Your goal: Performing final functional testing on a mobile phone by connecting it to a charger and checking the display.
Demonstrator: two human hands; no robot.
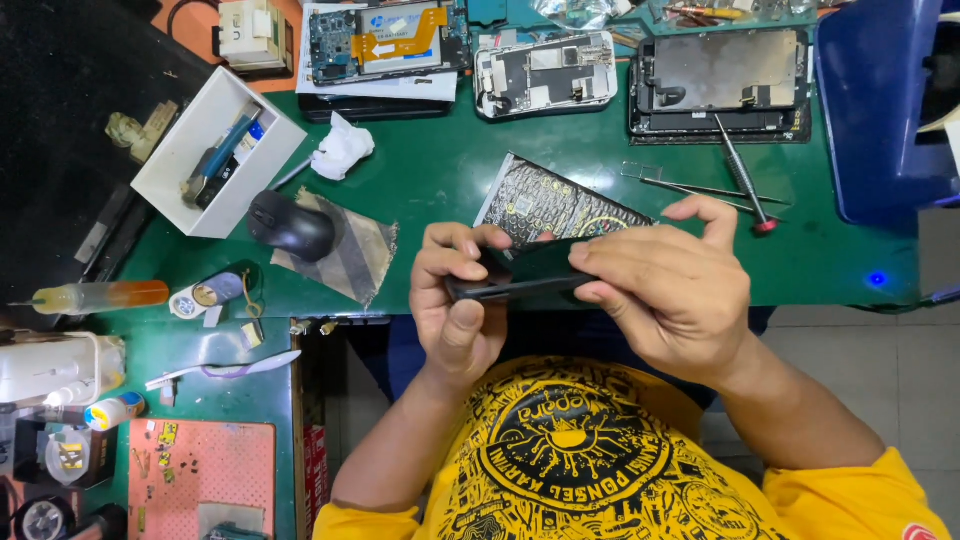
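Gripping a dark phone (520,275) above the edge of the green bench (440,180), the left hand (455,300) clamps one end while the right hand (665,285) pinches the other. Slim, rigid and probably slippery, its glass fragile, it looks safest held by its edges. Beyond lie a patterned back cover (555,205) and opened phones (545,72).

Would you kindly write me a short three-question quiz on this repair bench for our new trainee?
1. True or false: both hands hold the dark phone.
2. Which lies on the patterned cloth? A) the black mouse B) the tweezers C) the crumpled tissue
3. Fill in: the red-tipped screwdriver lies beside the ____ hand.

Key:
1. True: the left hand and right hand grip it from either end.
2. A
3. right
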